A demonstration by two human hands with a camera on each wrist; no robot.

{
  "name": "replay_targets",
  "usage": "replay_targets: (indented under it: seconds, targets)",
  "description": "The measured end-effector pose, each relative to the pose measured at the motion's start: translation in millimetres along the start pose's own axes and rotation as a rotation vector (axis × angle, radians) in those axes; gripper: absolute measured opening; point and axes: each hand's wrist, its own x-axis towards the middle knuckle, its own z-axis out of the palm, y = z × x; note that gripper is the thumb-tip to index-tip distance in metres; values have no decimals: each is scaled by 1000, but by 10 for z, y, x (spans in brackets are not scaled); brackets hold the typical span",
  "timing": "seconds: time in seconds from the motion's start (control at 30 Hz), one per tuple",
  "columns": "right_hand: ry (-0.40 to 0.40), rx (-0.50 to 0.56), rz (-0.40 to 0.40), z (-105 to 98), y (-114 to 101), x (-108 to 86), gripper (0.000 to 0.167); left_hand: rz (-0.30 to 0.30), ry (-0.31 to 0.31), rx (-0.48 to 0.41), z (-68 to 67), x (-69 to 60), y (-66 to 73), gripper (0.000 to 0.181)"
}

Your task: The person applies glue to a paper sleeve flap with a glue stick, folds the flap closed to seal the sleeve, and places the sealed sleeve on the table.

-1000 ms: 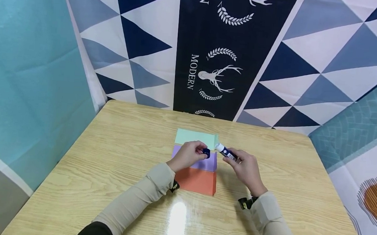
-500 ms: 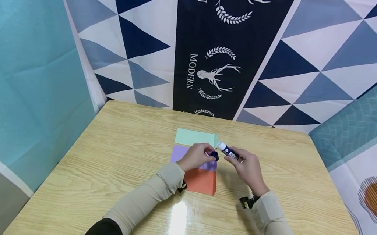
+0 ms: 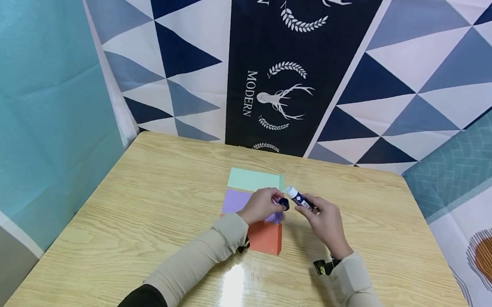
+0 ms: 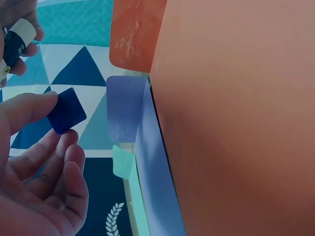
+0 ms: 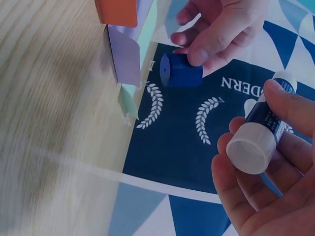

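My left hand (image 3: 261, 205) pinches a dark blue glue stick cap (image 4: 68, 110) between thumb and fingertips, above the lilac paper's right end. Just to the right, my right hand (image 3: 326, 225) grips the uncapped glue stick (image 5: 261, 123), navy-labelled with a white end. The stick tilts, its white end toward the cap; the two are apart. Three folded papers lie in a column beneath: mint green (image 3: 252, 179) at the back, lilac (image 3: 234, 201) in the middle, orange (image 3: 267, 237) in front. Each has a narrow flap at its right end. My left arm covers part of the orange and lilac ones.
The papers lie on a wood-grain table (image 3: 173, 191). A patterned cloth (image 3: 273, 78) hangs behind its back edge, with a teal cloth (image 3: 39, 84) along the left side. Both wrists wear dark straps.
My left hand has moved right with the cap, closer to the glue stick. The right hand has shifted only slightly right. The papers stay in place.
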Motion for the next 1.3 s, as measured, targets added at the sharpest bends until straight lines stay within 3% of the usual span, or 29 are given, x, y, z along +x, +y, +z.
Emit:
replay_targets:
  seconds: [0.2, 0.47, 0.67, 1.07, 1.3]
  targets:
    - [-20, 12, 40, 2, 17, -36, 30, 33, 7, 46, 88, 35, -12, 29]
    - [-13, 21, 54, 20, 51, -72, 30, 79, 31, 229, 154, 55, -7, 26]
    - [-11, 33, 60, 37, 67, -82, 30, 66, 33, 259, 213, 76, 23, 25]
    - [-39, 32, 77, 42, 62, -90, 32, 104, 38, 407, 311, 95, 14, 22]
    - [-32, 26, 71, 34, 73, -80, 31, 100, -10, 420, 304, 96, 35, 25]
